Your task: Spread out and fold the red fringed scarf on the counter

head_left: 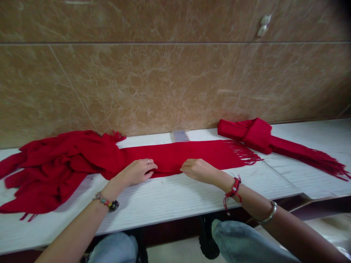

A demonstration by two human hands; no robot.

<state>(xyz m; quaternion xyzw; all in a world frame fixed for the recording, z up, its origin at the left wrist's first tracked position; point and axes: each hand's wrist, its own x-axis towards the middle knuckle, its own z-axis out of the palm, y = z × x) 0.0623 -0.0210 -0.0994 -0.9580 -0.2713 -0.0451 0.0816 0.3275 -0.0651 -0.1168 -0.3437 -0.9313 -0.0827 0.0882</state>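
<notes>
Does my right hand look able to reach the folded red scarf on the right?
Probably yes: only the flat red scarf and its fringe lie low between the right hand and the folded red scarf.

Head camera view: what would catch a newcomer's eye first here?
The red fringed strip stands out, lying along the white tabletop with the left hand and right hand at its near edge. A crumpled red heap spreads at left, and a folded red scarf lies at right, near the brown wall.
</notes>
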